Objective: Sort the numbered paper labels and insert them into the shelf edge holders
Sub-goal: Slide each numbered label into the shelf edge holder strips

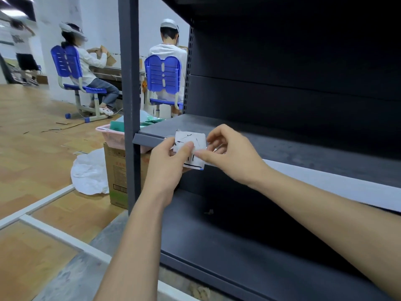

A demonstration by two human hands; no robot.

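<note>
Sorting step: your left hand [169, 159] grips the numbered paper labels [191, 139] at the front left corner of the shelf [282, 146], your right hand [232, 153] pinches one's edge; next likely needs it separated and aligned with the shelf edge holder [149, 140].

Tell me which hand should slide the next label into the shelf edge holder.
Right. The left hand grips the label stack, while the right hand pinches one label and sits nearer the shelf edge holder running rightward.

Labels [191, 139] between left hand [169, 158], right hand [234, 155]
</note>
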